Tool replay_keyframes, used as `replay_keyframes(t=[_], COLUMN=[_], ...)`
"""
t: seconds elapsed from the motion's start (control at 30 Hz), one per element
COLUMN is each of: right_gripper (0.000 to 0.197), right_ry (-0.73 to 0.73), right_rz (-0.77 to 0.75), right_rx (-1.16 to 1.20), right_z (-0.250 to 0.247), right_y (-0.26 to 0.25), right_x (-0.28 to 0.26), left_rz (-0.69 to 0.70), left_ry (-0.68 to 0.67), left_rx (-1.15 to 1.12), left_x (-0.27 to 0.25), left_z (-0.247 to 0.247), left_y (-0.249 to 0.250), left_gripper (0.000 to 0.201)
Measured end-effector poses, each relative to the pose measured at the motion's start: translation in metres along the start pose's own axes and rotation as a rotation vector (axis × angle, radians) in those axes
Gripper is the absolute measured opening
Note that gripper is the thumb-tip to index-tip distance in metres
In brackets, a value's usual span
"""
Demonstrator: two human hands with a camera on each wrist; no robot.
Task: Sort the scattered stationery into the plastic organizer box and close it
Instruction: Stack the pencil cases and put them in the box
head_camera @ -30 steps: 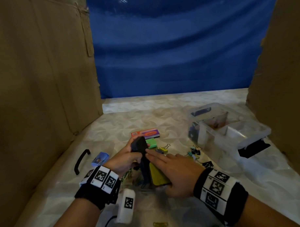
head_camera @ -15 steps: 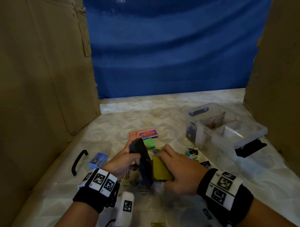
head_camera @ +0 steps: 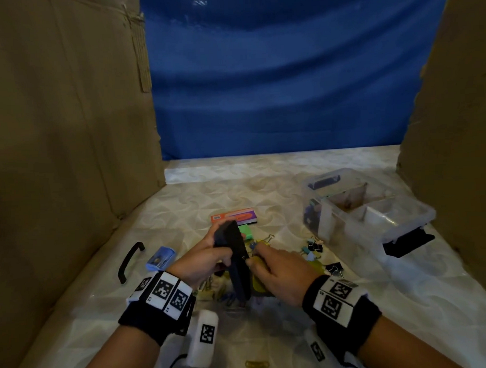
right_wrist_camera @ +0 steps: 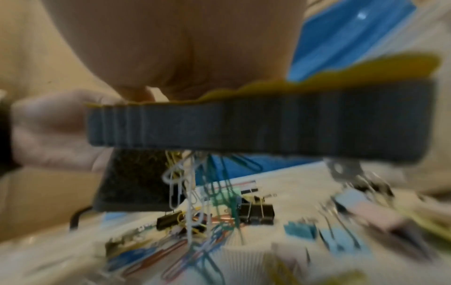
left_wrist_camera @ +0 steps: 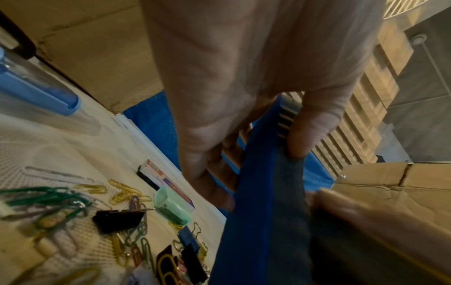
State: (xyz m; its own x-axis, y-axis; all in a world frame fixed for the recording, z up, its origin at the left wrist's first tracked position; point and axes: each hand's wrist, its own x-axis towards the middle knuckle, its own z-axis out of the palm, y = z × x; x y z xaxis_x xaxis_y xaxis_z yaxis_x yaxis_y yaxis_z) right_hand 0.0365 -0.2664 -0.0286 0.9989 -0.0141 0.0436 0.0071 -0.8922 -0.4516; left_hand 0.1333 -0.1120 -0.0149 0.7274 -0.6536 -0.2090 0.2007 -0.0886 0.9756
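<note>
The left hand grips a long dark blue block, maybe a magnetic eraser, stood on end above the clip pile, with paper clips dangling off it. The right hand pinches a yellow pad against its side. The plastic organizer box sits open, far right on the desk. Binder clips, a green case and an orange packet lie loose: plenty left, probably.

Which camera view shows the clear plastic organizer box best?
The head view: the organizer box stands whole at the right, open, its dividers visible. The left wrist view does not show it; the right wrist view is too blurred to tell.
</note>
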Motion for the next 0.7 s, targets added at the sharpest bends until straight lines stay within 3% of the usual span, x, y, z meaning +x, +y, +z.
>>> replay_keyframes(t=[0.07,0.2,0.4,0.7], right_gripper=[0.027,0.048,0.027,0.011], right_ry=[-0.007,0.031,0.226,0.243], right_rz=[-0.005,-0.009,-0.055,0.011], right_rx=[-0.102,-0.146,-0.164,-0.114], right_z=[0.003,0.005,0.007,-0.001], right_y=[-0.005,-0.012,-0.013,-0.008], right_x=[0.004,0.009,0.008,0.010], left_rz=[0.006,0.018,0.049,0.016], left_ry=[-0.024,-0.035,-0.018,0.017], left_rx=[0.033,0.063,0.063,0.138], left_x=[-0.001,-0.002,-0.003,0.003], left_z=[0.003,0.005,0.004,0.007], left_y=[0.001,0.004,0.006,-0.005], left_gripper=[0.085,0.080,0.087,0.081])
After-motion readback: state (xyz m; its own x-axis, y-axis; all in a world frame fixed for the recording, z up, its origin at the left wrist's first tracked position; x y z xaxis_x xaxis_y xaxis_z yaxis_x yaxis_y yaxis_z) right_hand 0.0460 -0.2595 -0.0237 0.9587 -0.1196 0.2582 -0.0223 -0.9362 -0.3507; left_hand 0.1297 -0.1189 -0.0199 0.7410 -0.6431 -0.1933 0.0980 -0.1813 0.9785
